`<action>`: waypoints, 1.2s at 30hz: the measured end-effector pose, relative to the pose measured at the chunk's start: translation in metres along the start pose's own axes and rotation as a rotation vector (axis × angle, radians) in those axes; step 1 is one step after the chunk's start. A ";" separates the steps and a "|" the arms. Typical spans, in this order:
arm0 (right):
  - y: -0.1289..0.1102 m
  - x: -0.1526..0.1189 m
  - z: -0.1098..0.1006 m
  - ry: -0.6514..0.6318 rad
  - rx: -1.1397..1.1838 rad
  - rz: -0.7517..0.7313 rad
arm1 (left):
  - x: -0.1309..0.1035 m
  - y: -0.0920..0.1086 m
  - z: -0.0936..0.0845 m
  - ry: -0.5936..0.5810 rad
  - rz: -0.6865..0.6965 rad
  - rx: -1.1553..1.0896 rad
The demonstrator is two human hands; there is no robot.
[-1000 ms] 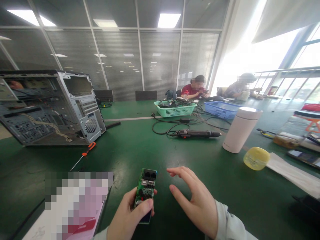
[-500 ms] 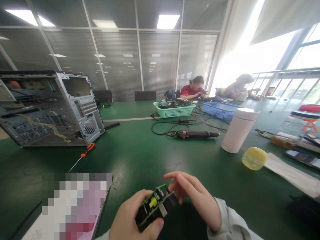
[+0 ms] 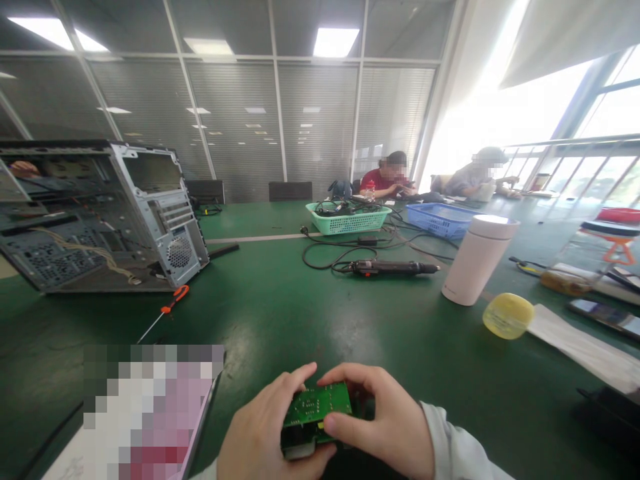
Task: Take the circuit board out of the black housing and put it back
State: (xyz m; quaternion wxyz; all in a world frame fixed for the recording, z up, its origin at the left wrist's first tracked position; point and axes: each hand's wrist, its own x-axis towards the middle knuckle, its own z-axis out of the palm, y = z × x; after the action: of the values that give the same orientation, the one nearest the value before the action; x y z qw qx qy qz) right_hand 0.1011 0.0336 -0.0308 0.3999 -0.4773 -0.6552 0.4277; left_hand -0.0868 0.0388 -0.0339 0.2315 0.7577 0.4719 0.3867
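A small circuit board assembly (image 3: 320,402) is held low over the near side of the table, its green soldered face turned up and darker parts showing beneath. My left hand (image 3: 265,427) wraps round its left side, thumb underneath. From the right, my right hand (image 3: 383,410) grips the other end, with the thumb on the near edge and fingers along the far edge. The underside of the assembly is mostly hidden by my hands.
An open computer case (image 3: 165,220) stands at the left, with an orange-handled screwdriver (image 3: 167,308) before it. Beyond my hands lie a corded electric screwdriver (image 3: 390,268), a green basket (image 3: 350,223) of cables and a blue basket (image 3: 440,223). A pink tumbler (image 3: 477,263) stands right.
The board assembly has been turned over so its green soldered face is up. My right hand, apart from it before, has closed on its right end.
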 end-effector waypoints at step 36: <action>-0.003 0.005 0.004 0.177 -0.553 -0.664 | 0.002 -0.009 -0.008 0.071 0.342 0.221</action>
State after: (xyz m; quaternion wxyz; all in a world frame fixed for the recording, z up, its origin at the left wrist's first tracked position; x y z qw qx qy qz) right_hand 0.0955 0.0370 -0.0285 0.4277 -0.3648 -0.8260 0.0421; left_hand -0.0977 0.0446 -0.0348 0.0613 0.8336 0.3837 0.3926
